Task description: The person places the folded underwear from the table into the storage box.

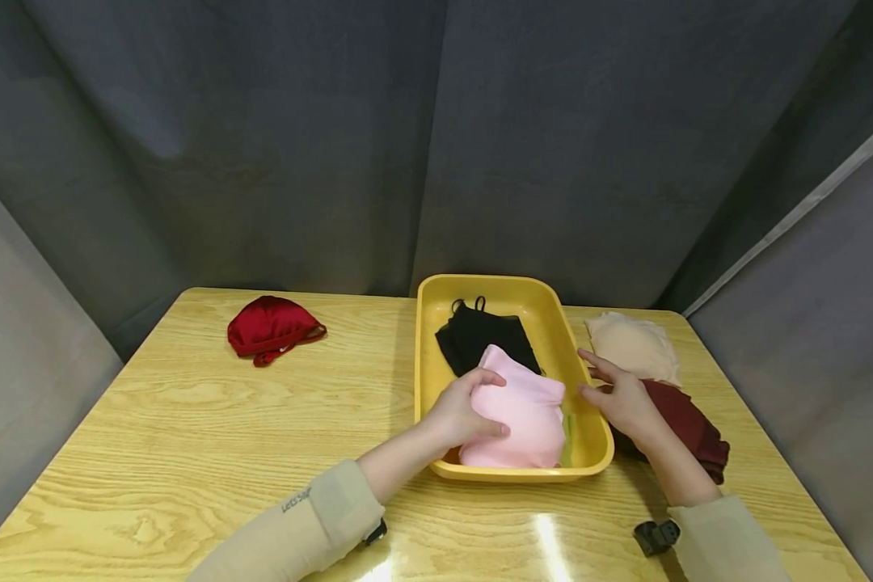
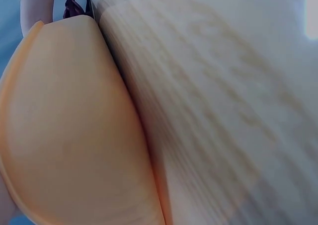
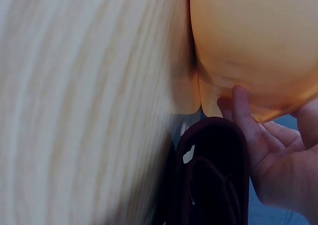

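In the head view, my left hand [image 1: 460,414] grips the left side of a folded pink bra [image 1: 520,416], thumb and fingers spread over the cloth. The bra lies in the near part of a yellow plastic bin [image 1: 431,356], over the edge of a black strappy garment [image 1: 483,335]. A bit of green cloth [image 1: 568,440] peeks out at its right. My right hand [image 1: 626,404] is at the bin's right rim, fingers loosely extended. The right wrist view shows its fingertips [image 3: 240,93] against the bin's outer wall.
A red satin bra [image 1: 271,325] lies far left on the wooden table [image 1: 189,453]. Right of the bin are a beige folded garment [image 1: 634,343] and a dark maroon one [image 1: 687,428], beside my right wrist. Grey curtains [image 1: 298,145] enclose the table behind and at the sides.
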`<action>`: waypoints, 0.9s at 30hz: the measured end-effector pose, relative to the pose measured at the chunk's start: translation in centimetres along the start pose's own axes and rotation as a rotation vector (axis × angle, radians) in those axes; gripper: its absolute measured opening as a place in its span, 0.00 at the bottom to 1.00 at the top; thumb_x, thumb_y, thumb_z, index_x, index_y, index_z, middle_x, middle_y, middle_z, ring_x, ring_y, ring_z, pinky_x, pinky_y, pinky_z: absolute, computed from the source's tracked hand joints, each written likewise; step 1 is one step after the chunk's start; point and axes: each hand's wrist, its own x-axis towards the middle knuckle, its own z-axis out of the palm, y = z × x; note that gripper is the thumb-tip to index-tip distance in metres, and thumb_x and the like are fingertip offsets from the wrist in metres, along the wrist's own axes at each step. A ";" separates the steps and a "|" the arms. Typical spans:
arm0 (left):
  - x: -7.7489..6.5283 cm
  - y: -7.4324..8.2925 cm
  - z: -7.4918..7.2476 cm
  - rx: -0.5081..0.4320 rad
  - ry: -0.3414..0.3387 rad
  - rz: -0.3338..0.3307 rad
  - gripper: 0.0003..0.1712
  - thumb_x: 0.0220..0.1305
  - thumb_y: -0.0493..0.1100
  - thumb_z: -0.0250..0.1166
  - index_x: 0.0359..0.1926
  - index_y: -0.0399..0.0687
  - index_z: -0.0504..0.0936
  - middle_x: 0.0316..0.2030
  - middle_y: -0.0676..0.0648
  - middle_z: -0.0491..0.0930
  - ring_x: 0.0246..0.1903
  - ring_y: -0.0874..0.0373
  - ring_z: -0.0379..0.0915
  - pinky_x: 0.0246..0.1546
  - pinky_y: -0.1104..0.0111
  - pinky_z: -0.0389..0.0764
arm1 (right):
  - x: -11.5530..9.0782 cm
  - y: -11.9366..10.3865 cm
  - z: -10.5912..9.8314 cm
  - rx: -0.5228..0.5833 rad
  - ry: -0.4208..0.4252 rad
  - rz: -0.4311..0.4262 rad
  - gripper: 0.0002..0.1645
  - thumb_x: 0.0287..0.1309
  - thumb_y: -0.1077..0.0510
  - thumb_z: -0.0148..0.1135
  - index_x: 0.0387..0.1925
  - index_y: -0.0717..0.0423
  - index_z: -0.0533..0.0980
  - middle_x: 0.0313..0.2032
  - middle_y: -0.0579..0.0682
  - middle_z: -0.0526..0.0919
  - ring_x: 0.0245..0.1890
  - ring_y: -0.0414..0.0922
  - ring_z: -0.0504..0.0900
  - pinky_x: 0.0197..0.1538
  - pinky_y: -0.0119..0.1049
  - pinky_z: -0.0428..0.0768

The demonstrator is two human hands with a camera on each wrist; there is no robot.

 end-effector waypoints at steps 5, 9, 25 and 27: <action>0.0 -0.1 0.1 0.020 -0.003 -0.021 0.33 0.39 0.34 0.78 0.50 0.54 0.77 0.56 0.49 0.74 0.55 0.52 0.67 0.55 0.59 0.72 | 0.0 0.0 0.0 -0.003 -0.003 0.008 0.37 0.62 0.58 0.58 0.70 0.55 0.57 0.58 0.71 0.68 0.45 0.58 0.79 0.40 0.33 0.81; 0.1 -0.2 0.1 0.018 -0.005 -0.027 0.33 0.40 0.34 0.78 0.50 0.53 0.77 0.55 0.48 0.74 0.55 0.52 0.67 0.55 0.59 0.72 | 0.0 0.1 0.0 -0.005 -0.002 0.005 0.37 0.62 0.58 0.58 0.71 0.55 0.57 0.59 0.71 0.68 0.46 0.58 0.78 0.41 0.33 0.81; -0.1 -0.3 0.1 0.055 0.028 -0.077 0.31 0.38 0.36 0.79 0.47 0.53 0.80 0.53 0.40 0.63 0.50 0.45 0.66 0.51 0.61 0.74 | 0.0 0.3 0.0 0.017 0.003 -0.005 0.37 0.62 0.57 0.58 0.70 0.55 0.57 0.58 0.71 0.68 0.46 0.58 0.77 0.38 0.30 0.79; -0.1 -0.3 0.1 0.059 0.030 -0.080 0.30 0.38 0.36 0.79 0.47 0.53 0.80 0.54 0.39 0.62 0.52 0.44 0.66 0.52 0.60 0.74 | 0.0 0.3 0.0 0.018 0.004 -0.006 0.37 0.62 0.58 0.58 0.70 0.55 0.57 0.58 0.71 0.68 0.46 0.58 0.78 0.38 0.30 0.79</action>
